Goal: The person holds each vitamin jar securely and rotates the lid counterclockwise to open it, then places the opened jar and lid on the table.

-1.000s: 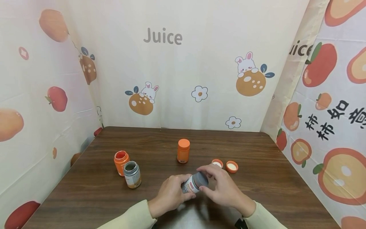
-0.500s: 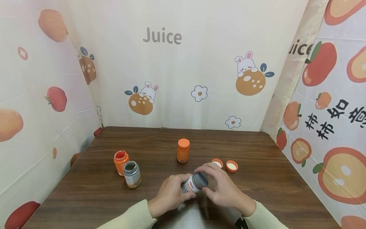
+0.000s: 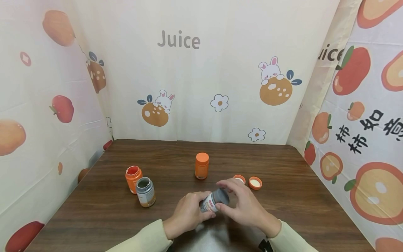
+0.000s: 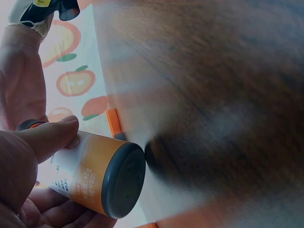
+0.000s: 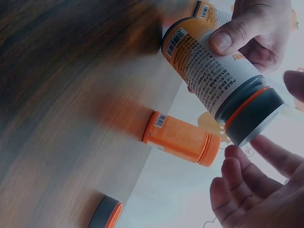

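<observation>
My left hand [image 3: 189, 211] grips a pill bottle [image 3: 209, 203] with a white and orange label round its body. The bottle is tilted, its grey cap [image 3: 221, 197] up and toward the right. My right hand [image 3: 245, 204] is spread around that cap. In the right wrist view a fingertip lies at the cap's [image 5: 254, 116] edge, while the thumb [image 5: 293, 84] shows apart from it. An orange line shows between cap and bottle neck. From the left wrist view, the dark bottle base [image 4: 124, 180] faces the camera, and fingers cover part of the label.
Two uncapped bottles stand at the left: an orange one [image 3: 133, 182] and a grey-necked one [image 3: 146, 196]. An orange capped bottle [image 3: 202, 168] stands behind my hands. Two loose caps lie upturned near my right hand, one partly hidden [image 3: 240, 177], the other [image 3: 255, 183] fully visible.
The right hand's fingers and thumb shift around the grey cap, with the fingers now spread a little wider. The left hand and bottle stay nearly in place.
</observation>
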`<action>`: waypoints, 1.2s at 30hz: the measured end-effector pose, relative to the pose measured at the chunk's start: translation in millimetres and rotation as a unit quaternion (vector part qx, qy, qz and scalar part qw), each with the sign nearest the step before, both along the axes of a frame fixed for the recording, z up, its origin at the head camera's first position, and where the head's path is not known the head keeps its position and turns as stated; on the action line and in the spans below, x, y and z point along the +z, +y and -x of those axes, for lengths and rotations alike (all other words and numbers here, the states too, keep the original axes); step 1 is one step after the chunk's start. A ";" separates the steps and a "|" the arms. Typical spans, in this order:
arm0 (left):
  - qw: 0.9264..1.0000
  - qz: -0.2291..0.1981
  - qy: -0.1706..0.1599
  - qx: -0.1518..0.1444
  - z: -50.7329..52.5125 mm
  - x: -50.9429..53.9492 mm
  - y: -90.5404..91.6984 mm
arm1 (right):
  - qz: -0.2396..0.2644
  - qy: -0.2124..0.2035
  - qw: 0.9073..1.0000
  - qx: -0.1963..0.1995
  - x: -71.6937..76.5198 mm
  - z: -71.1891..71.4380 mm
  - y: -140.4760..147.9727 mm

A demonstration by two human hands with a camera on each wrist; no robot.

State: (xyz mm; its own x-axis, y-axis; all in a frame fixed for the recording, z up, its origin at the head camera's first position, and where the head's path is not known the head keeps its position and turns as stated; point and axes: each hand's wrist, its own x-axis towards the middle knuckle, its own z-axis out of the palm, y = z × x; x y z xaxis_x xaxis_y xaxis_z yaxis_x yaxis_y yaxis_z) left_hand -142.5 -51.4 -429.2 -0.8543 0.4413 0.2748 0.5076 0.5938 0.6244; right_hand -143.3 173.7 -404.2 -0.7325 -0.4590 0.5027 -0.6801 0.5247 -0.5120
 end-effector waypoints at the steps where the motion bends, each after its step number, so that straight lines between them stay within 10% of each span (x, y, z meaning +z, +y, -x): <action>1: 1.000 -0.001 -0.001 0.000 0.1 -0.1 0.0 | -0.003 -0.001 1.000 -0.011 0.1 0.0 -0.4; 16: 1.000 -0.003 -0.001 -0.002 0.1 -0.9 0.0 | -0.032 -0.105 0.987 -0.116 7.1 -2.0 -5.1; 36: 1.000 0.001 0.003 0.000 -0.3 -0.7 0.2 | -0.037 -0.060 0.995 -0.067 4.1 -0.2 -1.7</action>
